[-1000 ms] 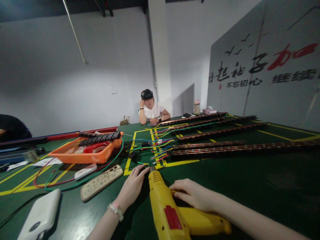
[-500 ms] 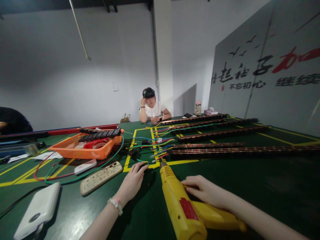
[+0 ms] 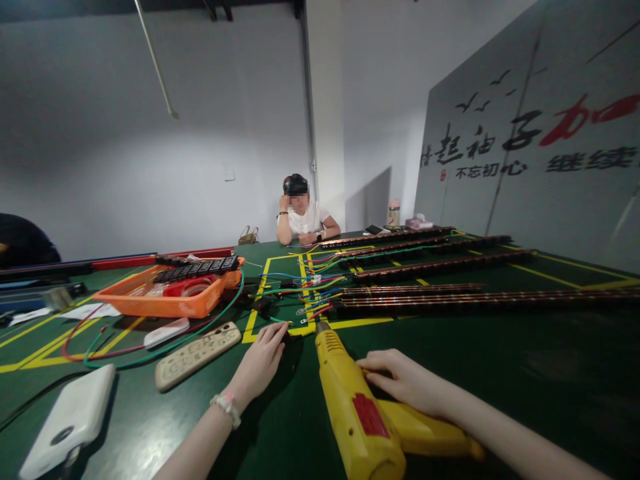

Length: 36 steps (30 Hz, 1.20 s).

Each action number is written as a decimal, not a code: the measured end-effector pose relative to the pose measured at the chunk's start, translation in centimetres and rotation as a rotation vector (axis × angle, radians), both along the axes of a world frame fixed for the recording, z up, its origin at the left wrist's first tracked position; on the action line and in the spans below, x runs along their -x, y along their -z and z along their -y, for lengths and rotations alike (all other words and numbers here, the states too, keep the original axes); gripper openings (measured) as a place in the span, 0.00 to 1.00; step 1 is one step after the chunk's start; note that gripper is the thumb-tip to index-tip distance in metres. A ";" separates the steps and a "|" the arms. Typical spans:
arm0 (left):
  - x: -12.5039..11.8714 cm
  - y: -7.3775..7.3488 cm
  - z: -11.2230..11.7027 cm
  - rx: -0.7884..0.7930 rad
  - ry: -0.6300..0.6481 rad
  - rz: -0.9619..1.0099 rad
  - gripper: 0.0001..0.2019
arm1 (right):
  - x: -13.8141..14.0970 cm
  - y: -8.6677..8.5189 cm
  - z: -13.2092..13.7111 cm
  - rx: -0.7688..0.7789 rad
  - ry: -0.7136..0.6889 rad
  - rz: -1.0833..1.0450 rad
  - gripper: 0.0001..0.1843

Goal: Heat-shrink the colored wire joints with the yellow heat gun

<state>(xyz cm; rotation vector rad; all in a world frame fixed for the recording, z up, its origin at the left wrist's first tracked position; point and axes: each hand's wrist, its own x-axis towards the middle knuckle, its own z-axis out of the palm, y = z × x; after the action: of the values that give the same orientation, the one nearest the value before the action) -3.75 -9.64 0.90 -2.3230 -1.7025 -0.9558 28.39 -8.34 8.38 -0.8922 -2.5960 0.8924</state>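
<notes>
A yellow power drill (image 3: pixel 357 407) with a red label lies in front of me on the green table (image 3: pixel 500 373), its tip pointing away toward a bundle of coloured wires (image 3: pixel 305 303). My right hand (image 3: pixel 400 381) is wrapped around the drill's body near the trigger. My left hand (image 3: pixel 263 363), with a bracelet at the wrist, reaches forward just left of the drill tip. Its fingertips touch a green wire end by the yellow floor-tape line; whether they pinch it is unclear.
Several long dark strips (image 3: pixel 450 293) with copper rails lie to the right. An orange tray (image 3: pixel 165 300) with black switch blocks, a beige power strip (image 3: pixel 197 353) and a white device (image 3: pixel 65 420) lie to the left. A person (image 3: pixel 303 217) sits at the far end.
The drill has swung from the centre to the right, its tip now clear of my left hand. My left hand stayed by the wire end. The view shifted slightly.
</notes>
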 end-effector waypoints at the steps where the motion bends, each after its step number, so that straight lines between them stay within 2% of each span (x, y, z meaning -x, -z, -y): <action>1: 0.0 0.0 0.0 0.000 -0.002 -0.001 0.22 | 0.0 0.0 0.0 -0.008 0.001 0.003 0.15; 5: -0.1 -0.2 0.1 -0.007 0.000 0.002 0.22 | 0.8 0.2 0.3 -0.036 -0.012 -0.005 0.16; 11: 0.0 -0.1 0.1 -0.010 0.009 0.006 0.22 | 4.7 0.5 0.4 -0.128 -0.111 0.004 0.14; 15: 0.2 0.0 0.1 -0.007 -0.031 0.026 0.21 | 5.9 0.9 0.1 -0.137 -0.147 -0.012 0.15; 21: 0.2 -0.2 0.3 -0.017 -0.035 -0.017 0.20 | 5.7 1.0 -0.3 -0.086 -0.167 -0.011 0.17; 27: 0.3 -0.4 0.6 -0.019 -0.072 -0.087 0.19 | 5.1 0.8 -0.6 -0.124 -0.199 0.023 0.18; 36: 0.1 -1.2 0.6 -0.069 -0.160 -0.172 0.14 | 0.7 1.1 -2.6 -0.080 -0.151 -0.008 0.18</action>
<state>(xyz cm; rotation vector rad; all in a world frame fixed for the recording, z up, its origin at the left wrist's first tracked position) -3.88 -10.19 2.13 -2.1199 -1.7262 -0.7504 27.66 -5.72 7.33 -0.6775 -2.6997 0.8210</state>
